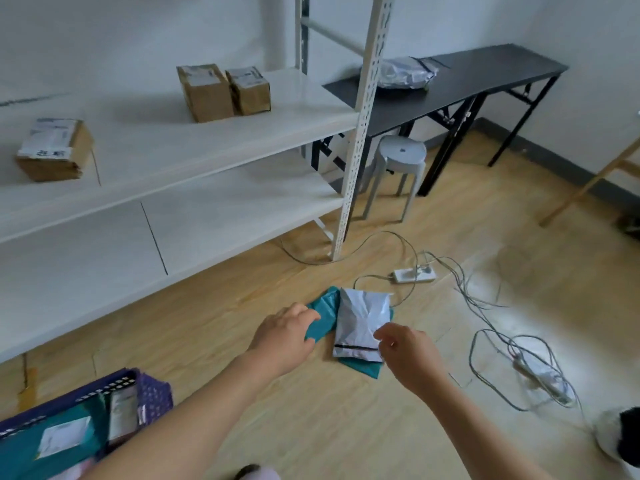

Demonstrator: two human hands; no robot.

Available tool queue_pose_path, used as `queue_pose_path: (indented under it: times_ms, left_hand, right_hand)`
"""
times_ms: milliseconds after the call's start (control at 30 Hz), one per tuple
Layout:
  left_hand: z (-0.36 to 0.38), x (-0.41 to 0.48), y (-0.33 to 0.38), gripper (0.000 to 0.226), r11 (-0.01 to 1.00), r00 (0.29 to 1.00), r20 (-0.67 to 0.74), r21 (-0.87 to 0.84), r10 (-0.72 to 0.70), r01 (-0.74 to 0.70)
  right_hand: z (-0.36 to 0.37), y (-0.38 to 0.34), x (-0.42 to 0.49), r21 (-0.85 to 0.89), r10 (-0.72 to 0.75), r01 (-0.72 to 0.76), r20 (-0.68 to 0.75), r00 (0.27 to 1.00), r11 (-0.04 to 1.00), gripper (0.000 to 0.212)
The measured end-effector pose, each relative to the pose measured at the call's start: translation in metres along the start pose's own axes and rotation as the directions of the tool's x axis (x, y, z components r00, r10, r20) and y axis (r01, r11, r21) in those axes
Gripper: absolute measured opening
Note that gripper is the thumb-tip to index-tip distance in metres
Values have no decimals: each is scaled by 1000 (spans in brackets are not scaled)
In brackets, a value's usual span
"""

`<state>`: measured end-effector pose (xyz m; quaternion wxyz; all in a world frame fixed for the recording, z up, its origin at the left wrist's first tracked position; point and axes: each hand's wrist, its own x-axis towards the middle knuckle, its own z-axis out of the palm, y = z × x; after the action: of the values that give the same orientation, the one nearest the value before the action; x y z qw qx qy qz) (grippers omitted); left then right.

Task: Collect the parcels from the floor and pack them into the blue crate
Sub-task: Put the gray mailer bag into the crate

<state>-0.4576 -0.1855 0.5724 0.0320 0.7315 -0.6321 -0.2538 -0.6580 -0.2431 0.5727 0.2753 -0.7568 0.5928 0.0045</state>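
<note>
Down at the far left, the blue crate (79, 393) sits on the floor (311, 427) close to the person, likely so each pick-up needs only a short carry. It holds several flat packets (62, 441), so packing looks partly done. Above it, a white shelf (207, 140) carries cardboard boxes (207, 95); they are off the floor and seem no part of this job.

Toward the middle, the left hand (287, 336) reaches forward with its fingers curled over the near left end of the teal parcel (323, 313), gripping that edge. The teal parcel lies flat on the floor, and the grey parcel (360, 323) lies across its top, touching it. Holding the lower one probably lets both come up as a stack.

Just to the right, the right hand (408, 355) has its fingers bent at the grey parcel's lower right corner. Whether they pinch the plastic or only hover against it, I cannot tell. Its place suggests it is there to steady the top parcel so it does not slide off during the lift.

Further right, a power strip (414, 276) and loose cables (485, 306) lie near the parcels; a cable could snag if the stack is dragged rather than raised.
</note>
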Motion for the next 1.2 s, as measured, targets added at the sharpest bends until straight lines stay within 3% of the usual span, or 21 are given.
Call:
queue_pose_path:
  times_ms: [167,400,633,900,1200]
  left_hand:
    - [12,58,14,48,997,988,141,-5,-70,71]
    - [21,182,28,50,983,981,151,-117,-120,139]
    - [22,295,17,49,936,951,176,-206,-253,287]
    - [97,375,2,50,868,904,222,-272,-364,416]
    - [249,420,-19,52,689,759,290,-318,-583,651]
  right_hand:
    - [-16,64,47,-3,68,-67,62,996,998,32]
    - [-51,107,167,-108,123,-111,113,986,988,37]
    - [-55,118,301,-182,99,-54,243,965,982,40]
    - [19,166,394,-241,53,80,497,866,967,38]
    - [134,255,465,-246,41,152,637,770,957,42]
